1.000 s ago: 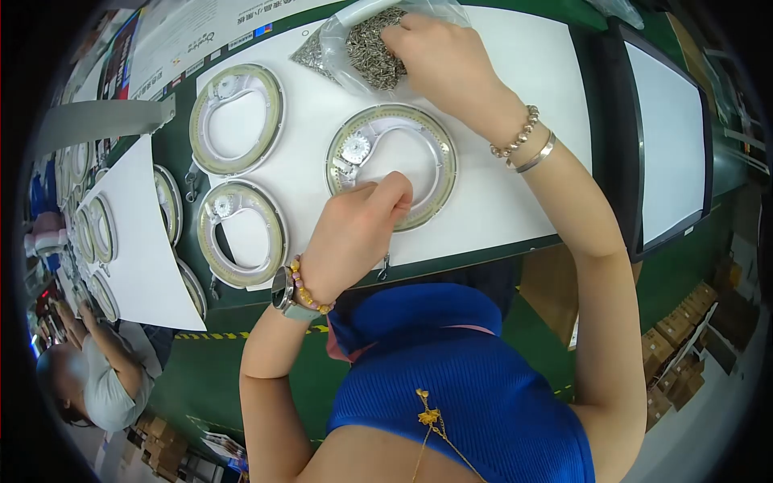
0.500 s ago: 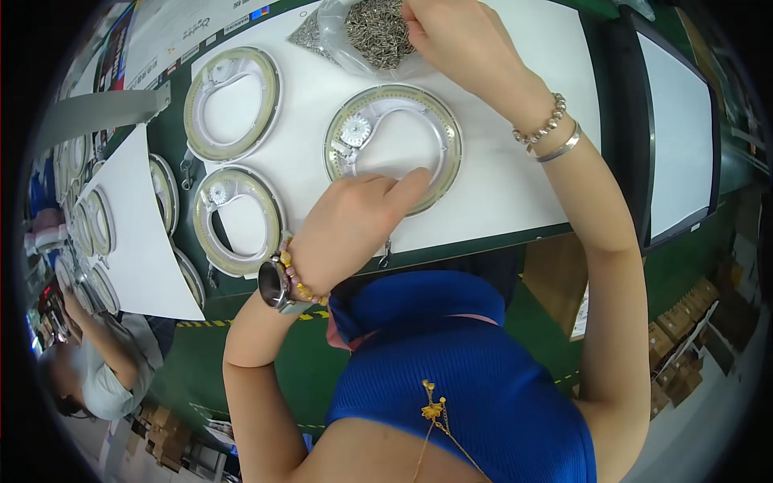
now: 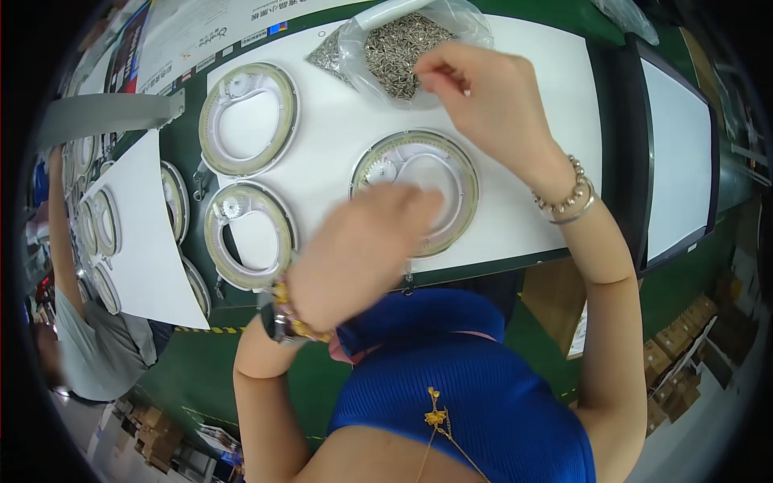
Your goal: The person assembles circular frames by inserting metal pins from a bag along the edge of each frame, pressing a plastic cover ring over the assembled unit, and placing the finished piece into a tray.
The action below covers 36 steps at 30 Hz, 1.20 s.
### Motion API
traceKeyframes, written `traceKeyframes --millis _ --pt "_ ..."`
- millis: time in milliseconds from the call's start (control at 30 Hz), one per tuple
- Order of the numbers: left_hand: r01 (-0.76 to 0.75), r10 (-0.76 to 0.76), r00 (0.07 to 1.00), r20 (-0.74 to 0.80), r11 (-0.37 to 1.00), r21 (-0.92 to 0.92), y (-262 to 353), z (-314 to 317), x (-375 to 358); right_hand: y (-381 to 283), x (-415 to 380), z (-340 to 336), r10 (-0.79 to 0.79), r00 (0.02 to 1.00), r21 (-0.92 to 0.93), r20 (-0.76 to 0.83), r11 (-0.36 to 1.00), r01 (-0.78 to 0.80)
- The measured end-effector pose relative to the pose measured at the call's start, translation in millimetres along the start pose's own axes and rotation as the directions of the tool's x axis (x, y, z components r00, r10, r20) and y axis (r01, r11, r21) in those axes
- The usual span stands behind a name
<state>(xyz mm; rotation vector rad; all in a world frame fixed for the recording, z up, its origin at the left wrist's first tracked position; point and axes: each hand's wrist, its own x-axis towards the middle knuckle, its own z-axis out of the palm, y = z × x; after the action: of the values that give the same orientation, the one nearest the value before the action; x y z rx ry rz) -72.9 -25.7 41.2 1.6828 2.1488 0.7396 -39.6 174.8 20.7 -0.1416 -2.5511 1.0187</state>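
A clear plastic bag full of small metal screws lies open at the top of the white sheet. My right hand is at the bag's right edge, its fingers curled into a pinch; anything between the tips is too small to make out. Below the bag lies a round plastic ring with a white gear at its upper left. My left hand is over the ring's lower left part, smeared by motion, so its fingers cannot be read.
Two similar rings, an upper ring and a lower ring, lie on the left of the white sheet. A grey metal arm juts in from the left. A white-faced panel stands at right. A co-worker sits at far left.
My right hand has drawn back from the screws toward the bag's near right side. The left hand is now blurred over the ring. The whole view has shifted slightly.
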Motion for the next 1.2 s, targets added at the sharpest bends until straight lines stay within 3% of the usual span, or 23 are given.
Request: traceKeyframes --millis 67,167,267,367,567,767,900,1000,1100,1200 --pt "0.089 -0.067 0.968 -0.241 0.993 0.08 -12 -21 23 -5 -8 3 0.002 0.999 0.036 0.043 0.999 -0.003" --pt "0.082 0.011 0.92 -0.392 0.972 0.22 -60 -24 69 1 -15 14 -0.079 0.99 0.004 0.115 0.997 0.079" --pt "0.017 0.091 0.974 -0.207 0.884 0.468 -88 -6 96 9 -18 22 -0.145 0.974 -0.034 0.173 0.988 0.153" --pt "0.01 0.109 0.973 -0.203 0.86 0.51 -83 0 105 15 -19 24 -0.177 0.964 -0.069 0.2 0.979 0.194" --pt "0.019 0.114 0.951 -0.287 0.906 0.423 -83 4 103 18 -21 24 -0.246 0.949 -0.114 0.199 0.956 0.272" --pt "0.121 -0.038 0.893 -0.448 0.98 0.158 -79 3 100 20 -22 26 -0.264 0.945 -0.116 0.191 0.95 0.289" --pt "0.12 -0.023 0.896 -0.444 0.974 0.191 -82 8 99 21 -18 22 -0.286 0.929 -0.107 0.234 0.942 0.317" --pt "0.109 -0.026 0.906 -0.421 0.979 0.174 -79 11 101 20 -16 20 -0.228 0.936 -0.063 0.268 0.965 0.254" --pt "0.124 -0.044 0.903 -0.427 0.979 0.162 -79 15 103 23 -7 16 -0.231 0.95 -0.033 0.208 0.969 0.243" --pt "0.128 -0.055 0.892 -0.449 0.983 0.134 -79 15 101 28 7 17 -0.181 0.982 -0.292 0.046 0.938 0.186"
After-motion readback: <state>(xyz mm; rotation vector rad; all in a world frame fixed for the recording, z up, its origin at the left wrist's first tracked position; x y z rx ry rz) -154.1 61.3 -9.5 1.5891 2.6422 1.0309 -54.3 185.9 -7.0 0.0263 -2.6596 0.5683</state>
